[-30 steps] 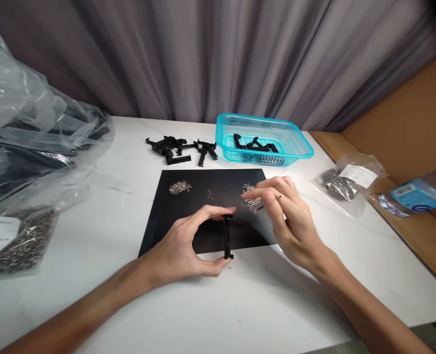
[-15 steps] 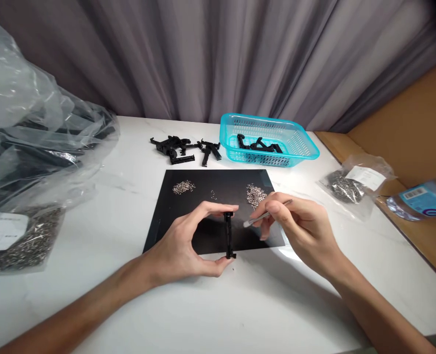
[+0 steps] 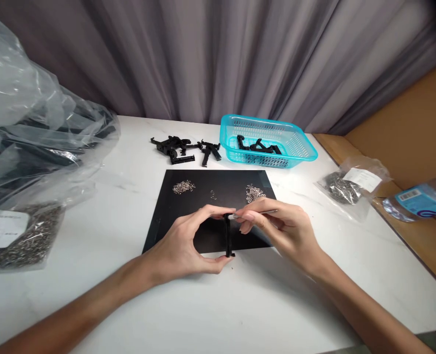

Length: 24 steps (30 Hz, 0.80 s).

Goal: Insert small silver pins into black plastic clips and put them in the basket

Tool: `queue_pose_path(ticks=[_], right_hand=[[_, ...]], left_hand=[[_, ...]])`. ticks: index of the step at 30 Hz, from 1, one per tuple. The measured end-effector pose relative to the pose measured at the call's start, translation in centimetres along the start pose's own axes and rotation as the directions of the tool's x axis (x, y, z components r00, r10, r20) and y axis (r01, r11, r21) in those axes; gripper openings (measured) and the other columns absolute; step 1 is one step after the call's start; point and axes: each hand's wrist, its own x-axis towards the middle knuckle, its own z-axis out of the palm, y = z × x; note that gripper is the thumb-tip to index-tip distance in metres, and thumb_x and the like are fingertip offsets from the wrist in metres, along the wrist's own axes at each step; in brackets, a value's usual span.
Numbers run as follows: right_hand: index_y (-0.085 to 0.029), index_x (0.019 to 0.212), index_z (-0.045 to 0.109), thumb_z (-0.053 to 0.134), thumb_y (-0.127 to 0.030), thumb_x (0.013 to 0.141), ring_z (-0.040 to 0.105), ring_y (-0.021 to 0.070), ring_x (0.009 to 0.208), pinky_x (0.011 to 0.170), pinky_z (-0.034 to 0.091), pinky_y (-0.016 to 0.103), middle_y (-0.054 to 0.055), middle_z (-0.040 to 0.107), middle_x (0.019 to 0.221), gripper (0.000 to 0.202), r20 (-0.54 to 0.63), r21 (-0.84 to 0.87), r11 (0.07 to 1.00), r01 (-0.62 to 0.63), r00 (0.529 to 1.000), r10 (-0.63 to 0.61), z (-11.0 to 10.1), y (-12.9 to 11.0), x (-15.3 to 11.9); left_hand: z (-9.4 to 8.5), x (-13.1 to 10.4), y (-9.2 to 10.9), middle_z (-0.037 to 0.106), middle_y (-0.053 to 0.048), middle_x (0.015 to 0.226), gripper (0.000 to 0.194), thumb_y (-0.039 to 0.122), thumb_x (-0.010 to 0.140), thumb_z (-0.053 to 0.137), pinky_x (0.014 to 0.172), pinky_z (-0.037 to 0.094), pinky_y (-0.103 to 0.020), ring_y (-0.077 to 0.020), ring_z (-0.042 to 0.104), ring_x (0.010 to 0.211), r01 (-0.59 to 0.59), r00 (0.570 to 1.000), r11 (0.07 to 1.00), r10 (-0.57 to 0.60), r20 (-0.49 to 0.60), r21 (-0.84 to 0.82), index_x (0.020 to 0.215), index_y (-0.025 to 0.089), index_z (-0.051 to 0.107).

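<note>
Between thumb and fingertips, my left hand (image 3: 186,241) holds a slim black plastic part (image 3: 228,238) upright over the front of a black mat (image 3: 181,209). My right hand (image 3: 284,226) pinches a thin metal tool with a whitish tip (image 3: 233,216); its exact kind is unclear. That tip meets the upper end of the black part, close to my left fingertips. Behind my hands, small metal springs or hooks lie in a left pile (image 3: 183,187) and a right pile (image 3: 253,193), with a few loose pieces (image 3: 213,194) between them.
Several black plastic parts (image 3: 173,146) lie behind the mat. A blue basket (image 3: 306,155) holds more of them. Bags of small metal pieces rest at left (image 3: 29,241) and right (image 3: 345,189). Large clear plastic bags (image 3: 66,128) cover the left side; a cardboard box (image 3: 417,113) stands at right.
My right hand has moved left, bringing the tool's tip from beside the black part to its upper end. My left hand keeps its hold almost unmoved.
</note>
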Motion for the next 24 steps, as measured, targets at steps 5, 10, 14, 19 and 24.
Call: queue_pose_path(ticks=[5,10,14,19,24], right_hand=[[-0.019,0.095,0.074,0.061,-0.019,0.102,0.072,0.0161,0.076,0.070,0.060,0.032,0.003,0.075,0.083,0.015,0.034,-0.022,0.999,0.043,0.999,-0.042,0.23,0.54,-0.02],[-0.019,0.099,0.075,0.060,-0.021,0.102,0.073,0.0159,0.077,0.071,0.061,0.032,0.004,0.075,0.085,0.015,0.079,-0.031,0.999,0.010,0.997,-0.008,0.27,0.86,-0.12],[-0.019,0.097,0.074,0.059,-0.023,0.103,0.073,0.0159,0.076,0.070,0.061,0.032,0.003,0.075,0.084,0.017,0.097,-0.041,0.999,0.014,0.995,-0.010,0.48,1.08,-0.17],[-0.019,0.097,0.073,0.057,-0.028,0.104,0.072,0.0164,0.075,0.068,0.060,0.032,0.004,0.074,0.083,0.020,0.074,-0.080,0.997,0.002,0.997,0.004,0.53,0.91,-0.03],[-0.021,0.082,0.060,0.038,-0.034,0.111,0.064,0.0157,0.079,0.076,0.053,0.032,0.004,0.065,0.084,0.038,-0.260,-0.120,0.992,-0.030,0.966,-0.002,0.07,0.78,0.38]], left_hand=[[0.04,0.01,-0.18,0.074,-0.001,0.120,0.064,0.024,0.072,0.083,0.094,0.060,-0.032,-0.0202,0.074,0.104,0.034,0.999,0.999,-0.035,0.024,0.033,0.130,0.025,0.058],[-0.03,0.07,-0.19,0.075,-0.002,0.118,0.061,0.027,0.072,0.083,0.096,0.060,-0.035,-0.0229,0.073,0.107,0.086,0.993,0.996,-0.089,0.074,0.038,0.128,0.025,0.060],[-0.09,0.06,-0.21,0.075,-0.003,0.119,0.060,0.029,0.073,0.082,0.100,0.058,-0.037,-0.0242,0.072,0.111,0.114,0.988,0.993,-0.117,0.101,0.031,0.129,0.025,0.060],[-0.11,0.27,-0.13,0.076,-0.002,0.117,0.059,0.030,0.072,0.083,0.099,0.060,-0.037,-0.0255,0.073,0.112,0.138,0.983,0.990,-0.140,0.122,0.023,0.126,0.025,0.061],[-0.20,0.25,-0.32,0.074,-0.002,0.123,0.064,0.030,0.070,0.084,0.111,0.056,-0.041,-0.0262,0.072,0.117,0.162,0.981,0.987,-0.163,0.106,0.018,0.129,0.024,0.061]])
